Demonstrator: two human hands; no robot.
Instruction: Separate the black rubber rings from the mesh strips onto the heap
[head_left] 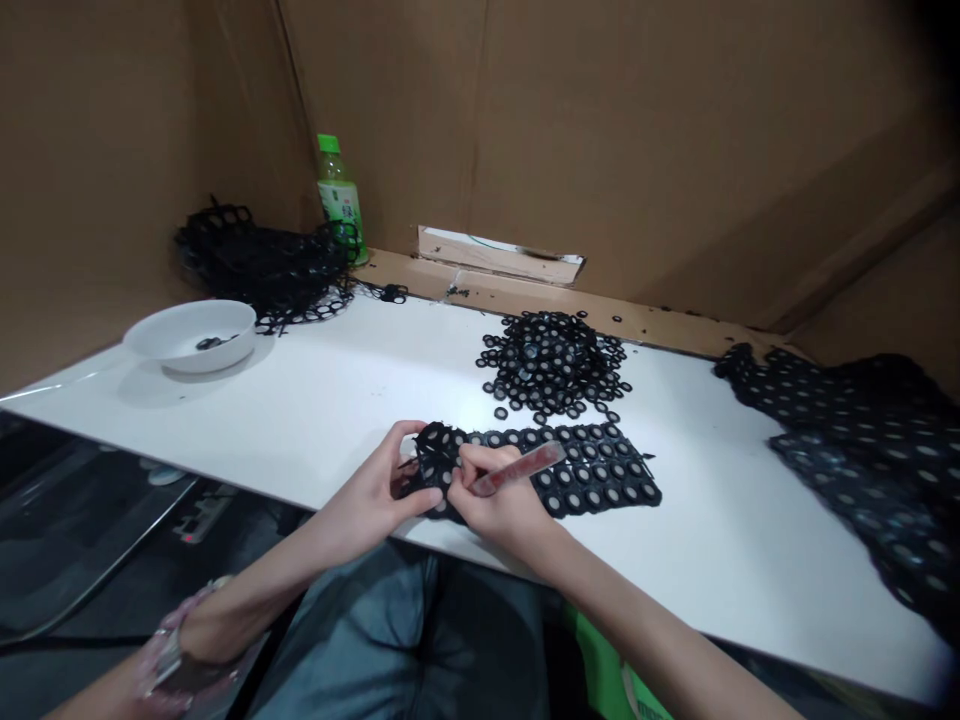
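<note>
My left hand [375,485] pinches the left end of a black perforated sheet of ring-shaped pieces [592,470], which lies flat on the white table [360,420]. My right hand [499,495] holds a slim red file-like tool [517,470], its tip-end resting among the rings near my left fingers. Just beyond the sheet lies a heap of loose black rings with pale centres [551,360]. My hands partly hide the sheet's left end.
A white bowl [187,335] holding a few dark pieces stands at the left. Black mesh scraps [255,265] and a green-capped tea bottle [337,195] sit at the back. A large pile of perforated sheet [862,450] lies at the right, against cardboard walls.
</note>
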